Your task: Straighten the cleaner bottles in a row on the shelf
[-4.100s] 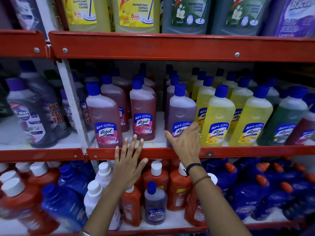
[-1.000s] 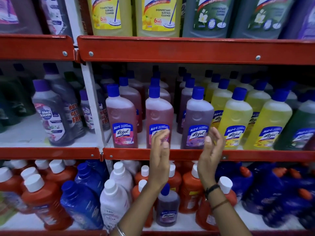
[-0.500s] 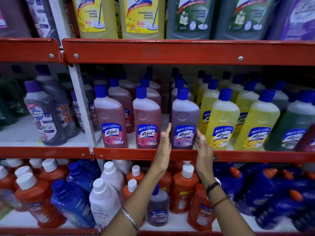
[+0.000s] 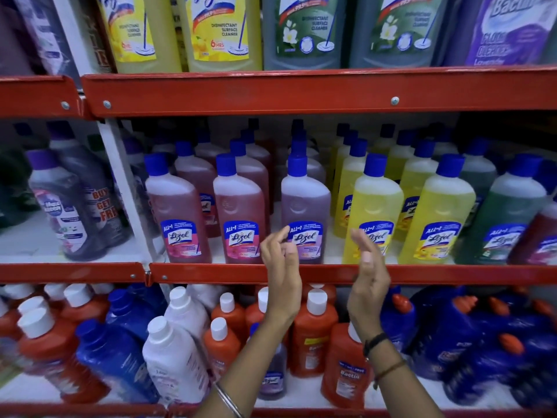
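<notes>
Left hand [image 4: 281, 267] and right hand [image 4: 369, 270] are hovering before the purple bottle [image 4: 305, 212] on the red shelf [image 4: 211, 273], fingers released, grasping nothing.

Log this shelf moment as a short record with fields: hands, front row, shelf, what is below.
left hand: open, raised before the purple bottle, holding nothing
right hand: open, before the yellow bottle, holding nothing
front row: two pink bottles, purple, two yellow, green; upright
shelf: red front rail
below: orange, white and blue bottles
</notes>
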Demonstrator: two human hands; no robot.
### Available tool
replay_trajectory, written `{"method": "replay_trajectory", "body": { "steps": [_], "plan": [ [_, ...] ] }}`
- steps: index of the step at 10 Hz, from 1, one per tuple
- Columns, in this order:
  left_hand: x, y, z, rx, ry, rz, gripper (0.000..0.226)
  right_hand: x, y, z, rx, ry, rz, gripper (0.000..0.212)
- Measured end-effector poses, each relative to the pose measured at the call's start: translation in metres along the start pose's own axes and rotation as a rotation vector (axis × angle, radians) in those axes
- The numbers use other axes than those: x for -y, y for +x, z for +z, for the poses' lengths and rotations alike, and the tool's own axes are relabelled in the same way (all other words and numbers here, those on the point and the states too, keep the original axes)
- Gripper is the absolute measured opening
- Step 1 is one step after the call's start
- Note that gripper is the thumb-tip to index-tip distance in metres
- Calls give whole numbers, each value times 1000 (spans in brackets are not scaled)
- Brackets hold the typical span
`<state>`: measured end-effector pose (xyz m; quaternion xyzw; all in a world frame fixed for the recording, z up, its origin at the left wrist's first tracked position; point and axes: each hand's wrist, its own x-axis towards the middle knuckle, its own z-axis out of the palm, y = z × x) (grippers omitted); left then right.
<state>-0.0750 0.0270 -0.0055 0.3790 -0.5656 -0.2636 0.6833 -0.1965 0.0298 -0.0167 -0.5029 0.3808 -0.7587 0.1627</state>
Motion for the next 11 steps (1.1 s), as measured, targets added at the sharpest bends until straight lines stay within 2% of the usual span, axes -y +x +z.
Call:
{"method": "replay_trajectory", "body": {
  "steps": [1, 2, 3, 4, 5, 6, 7, 10, 11],
  "plan": [
    [-6, -10, 21, 123, -37, 41, 54, -4, 15, -25, -79, -30, -42, 49],
    [-6, -12, 47, 349, -112, -124, 61, -10, 31, -38, -29, 22, 114, 63],
    [-5, -9, 68, 392, -172, -257, 68, -16, 40, -45, 64, 69, 216, 75],
    [-5, -3, 78, 395, -180, -311, 69, -25, 46, -54, 110, 77, 258, 84],
    [-5, 2, 79, 406, -154, -317, 82, -24, 47, -61, 117, 105, 275, 88],
    [-3, 6, 75, 443, -152, -330, 103, -20, 47, -62, 119, 111, 293, 57],
    [-5, 8, 73, 454, -191, -348, 111, -22, 47, -63, 101, 117, 310, 51],
    [-3, 9, 71, 452, -198, -365, 112, -25, 48, -63, 102, 116, 288, 49],
    [1, 4, 69, 435, -156, -311, 91, -23, 44, -67, 110, 84, 269, 55]
  ]
}}
